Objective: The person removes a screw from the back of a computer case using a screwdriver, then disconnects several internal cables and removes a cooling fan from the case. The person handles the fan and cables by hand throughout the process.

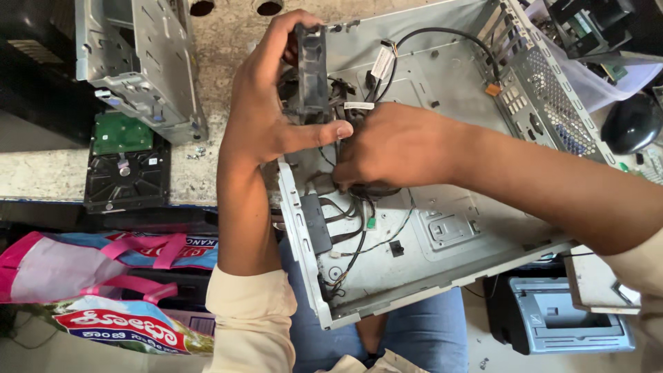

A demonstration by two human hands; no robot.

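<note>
An open grey metal computer case (pixel 442 269) lies on its side across my lap and the stone counter. My left hand (pixel 266 103) grips a black case fan (pixel 311 69), holding it upright on edge above the case's near-left corner. My right hand (pixel 394 145) reaches in from the right, its fingers closed around the black cables (pixel 356 235) that run from the fan down along the case floor. A white tag (pixel 381 63) hangs on another cable at the back.
A second metal chassis part (pixel 138 62) stands at the upper left, with a bare hard drive (pixel 128 166) below it. Pink and blue bags (pixel 103 276) sit at the lower left. A grey printer (pixel 566 321) is on the floor at the right, a black mouse (pixel 632 121) beyond it.
</note>
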